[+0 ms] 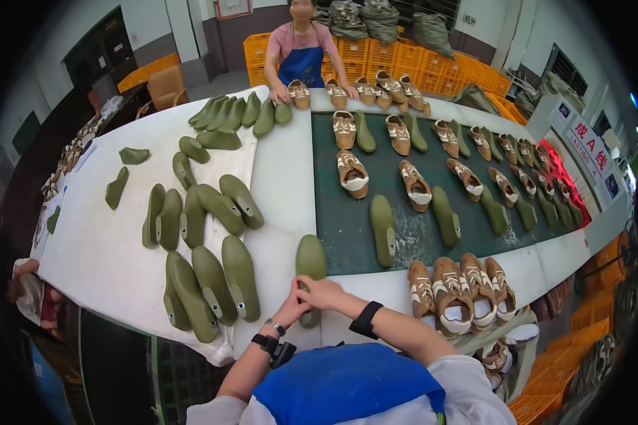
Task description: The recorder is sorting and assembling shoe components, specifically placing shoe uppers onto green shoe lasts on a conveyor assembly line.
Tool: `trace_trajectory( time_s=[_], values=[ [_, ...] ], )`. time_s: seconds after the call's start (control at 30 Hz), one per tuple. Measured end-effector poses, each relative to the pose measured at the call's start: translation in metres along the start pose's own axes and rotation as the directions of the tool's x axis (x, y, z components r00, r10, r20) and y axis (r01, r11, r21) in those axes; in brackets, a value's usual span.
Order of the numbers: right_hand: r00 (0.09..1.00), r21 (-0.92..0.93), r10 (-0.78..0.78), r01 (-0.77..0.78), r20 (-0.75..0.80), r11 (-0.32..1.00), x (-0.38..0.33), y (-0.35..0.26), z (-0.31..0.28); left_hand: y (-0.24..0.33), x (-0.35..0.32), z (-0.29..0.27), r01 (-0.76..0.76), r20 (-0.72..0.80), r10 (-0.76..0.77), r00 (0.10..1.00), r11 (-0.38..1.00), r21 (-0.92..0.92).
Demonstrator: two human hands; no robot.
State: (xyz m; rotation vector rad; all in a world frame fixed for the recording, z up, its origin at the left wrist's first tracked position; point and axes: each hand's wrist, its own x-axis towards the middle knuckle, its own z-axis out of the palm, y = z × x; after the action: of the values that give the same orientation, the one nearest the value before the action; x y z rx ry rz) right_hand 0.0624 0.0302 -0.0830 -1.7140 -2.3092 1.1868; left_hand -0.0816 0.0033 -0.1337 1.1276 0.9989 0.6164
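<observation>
My left hand [290, 305] and my right hand [322, 292] meet over a green shoe last [310, 256] on the white table top in front of me. Their fingers are curled and pressed together; anything between them is hidden. The last points away from me, its toe showing beyond my hands and its heel below them. I cannot tell whether my fingers touch it. Left of my hands lie several more green shoe lasts [242, 278]. To the right, brown and white sneakers [452, 294] stand side by side near the table edge.
A dark green conveyor belt [347, 244] carries rows of sneakers and lasts. More lasts [220, 139] lie on the white table cover [92, 212]. Across the table a person in a blue apron [302, 65] touches a sneaker [299, 94]. Orange crates [432, 74] stand behind.
</observation>
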Motion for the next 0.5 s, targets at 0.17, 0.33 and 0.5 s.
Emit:
trace_trajectory(
  time_s=[0.17, 0.33, 0.5],
  values=[
    [0.990, -0.162, 0.113, -0.126, -0.088, 0.979, -0.017, 0.021, -0.005, -0.010, -0.006, -0.007, -0.223, -0.038, 0.393, 0.919, 0.596, 0.771],
    [0.985, -0.222, 0.138, -0.159, -0.105, 0.962, -0.023, 0.020, -0.010, 0.038, -0.045, -0.069, 0.300, -0.474, 0.648, 0.596, 0.367, 0.880],
    [0.987, -0.233, 0.126, -0.148, -0.104, 0.961, -0.016, 0.015, -0.012, 0.009, -0.060, -0.097, 0.556, -0.669, 0.498, 0.552, 0.378, 0.740]
  ],
)
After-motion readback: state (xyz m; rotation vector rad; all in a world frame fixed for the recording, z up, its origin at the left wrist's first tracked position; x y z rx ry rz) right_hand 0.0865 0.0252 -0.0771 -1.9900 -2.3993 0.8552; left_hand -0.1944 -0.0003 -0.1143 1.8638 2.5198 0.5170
